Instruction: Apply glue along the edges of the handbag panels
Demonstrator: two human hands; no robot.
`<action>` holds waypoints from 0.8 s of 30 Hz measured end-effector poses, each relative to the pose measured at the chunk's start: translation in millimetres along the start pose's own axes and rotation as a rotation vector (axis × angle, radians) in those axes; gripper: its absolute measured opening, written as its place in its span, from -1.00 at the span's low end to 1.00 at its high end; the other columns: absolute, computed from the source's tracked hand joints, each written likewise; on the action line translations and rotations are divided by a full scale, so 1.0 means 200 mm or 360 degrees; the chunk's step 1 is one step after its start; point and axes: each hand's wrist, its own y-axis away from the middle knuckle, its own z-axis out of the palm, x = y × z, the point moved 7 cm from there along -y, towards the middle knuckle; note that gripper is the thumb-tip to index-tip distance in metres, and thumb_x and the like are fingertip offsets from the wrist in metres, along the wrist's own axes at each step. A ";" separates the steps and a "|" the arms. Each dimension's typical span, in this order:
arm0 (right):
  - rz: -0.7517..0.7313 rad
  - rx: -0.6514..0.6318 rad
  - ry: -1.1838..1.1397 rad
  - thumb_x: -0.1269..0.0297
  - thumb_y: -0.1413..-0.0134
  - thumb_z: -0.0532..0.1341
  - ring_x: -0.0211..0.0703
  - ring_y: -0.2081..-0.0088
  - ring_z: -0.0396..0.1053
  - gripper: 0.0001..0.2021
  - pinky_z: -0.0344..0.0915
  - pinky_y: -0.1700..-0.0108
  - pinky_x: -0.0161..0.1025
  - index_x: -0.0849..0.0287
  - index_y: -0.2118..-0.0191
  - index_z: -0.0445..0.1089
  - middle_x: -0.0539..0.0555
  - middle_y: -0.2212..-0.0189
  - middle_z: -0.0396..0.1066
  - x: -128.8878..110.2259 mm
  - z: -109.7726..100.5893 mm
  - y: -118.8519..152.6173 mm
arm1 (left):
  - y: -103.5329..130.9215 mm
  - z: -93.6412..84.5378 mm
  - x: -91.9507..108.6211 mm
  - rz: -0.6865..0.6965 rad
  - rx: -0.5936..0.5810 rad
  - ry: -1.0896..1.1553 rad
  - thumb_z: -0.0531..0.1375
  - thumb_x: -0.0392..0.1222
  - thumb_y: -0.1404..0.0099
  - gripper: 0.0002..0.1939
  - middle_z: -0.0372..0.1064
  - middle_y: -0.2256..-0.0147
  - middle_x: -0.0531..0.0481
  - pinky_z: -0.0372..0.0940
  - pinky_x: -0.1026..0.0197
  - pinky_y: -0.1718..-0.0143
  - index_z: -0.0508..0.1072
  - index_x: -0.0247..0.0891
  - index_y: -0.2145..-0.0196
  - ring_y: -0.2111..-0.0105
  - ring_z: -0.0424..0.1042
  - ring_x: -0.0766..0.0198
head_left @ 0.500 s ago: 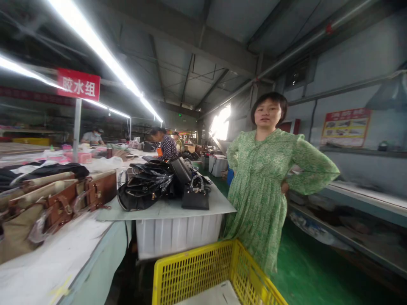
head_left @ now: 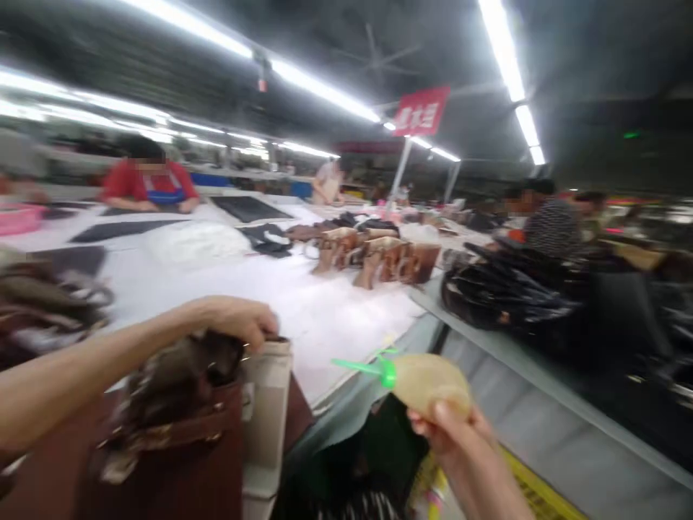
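The frame was motion-blurred throughout; fine detail on all items was hard to make out. The brown bag (head_left: 162,433) in the lower left was cut off by the bottom edge, and its strap hardware was smeared. The left hand (head_left: 238,321) was curled over the top of the bag, fingers closed on the upper edge of a pale panel (head_left: 268,412) at the bag's right side. The right hand (head_left: 452,437) was closed around a tan squeeze bottle (head_left: 430,383) with a green nozzle (head_left: 373,368), held just off the edge of the white counter (head_left: 325,310). The bag stood at the near corner of that counter. Further bags (head_left: 379,260) stood mid-counter. A seated person in red (head_left: 149,184) was indistinct.
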 end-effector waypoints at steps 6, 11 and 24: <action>-0.0160 -0.0134 0.0349 0.18 0.18 0.44 -0.15 0.42 0.36 -0.52 0.36 0.35 -0.29 0.10 0.07 0.39 0.10 0.37 0.46 -0.04 0.05 -0.16 | 0.10 0.10 -0.16 -0.0220 -0.0383 0.0492 0.21 -0.23 0.08 -0.86 0.28 0.62 0.13 0.14 0.32 0.60 0.41 -0.30 0.47 0.59 0.22 0.33; -0.0294 -0.0148 0.0695 0.15 0.34 0.47 -0.01 0.24 0.42 -0.33 0.39 0.27 -0.28 0.15 0.00 0.33 0.13 0.19 0.47 -0.05 0.21 -0.18 | 0.02 0.11 -0.17 -0.0226 -0.0455 0.0550 0.25 -0.22 0.13 -0.83 0.28 0.65 0.10 0.17 0.32 0.64 0.42 -0.29 0.48 0.62 0.25 0.30; -0.0483 -0.0052 0.0908 0.05 0.41 0.44 -0.07 0.38 0.46 -0.32 0.42 0.28 -0.35 0.22 0.07 0.36 0.08 0.31 0.51 -0.07 0.36 -0.25 | -0.01 0.10 -0.19 -0.0150 -0.0570 0.0577 0.27 -0.21 0.16 -0.83 0.37 0.64 0.06 0.24 0.31 0.67 0.44 -0.29 0.52 0.63 0.33 0.26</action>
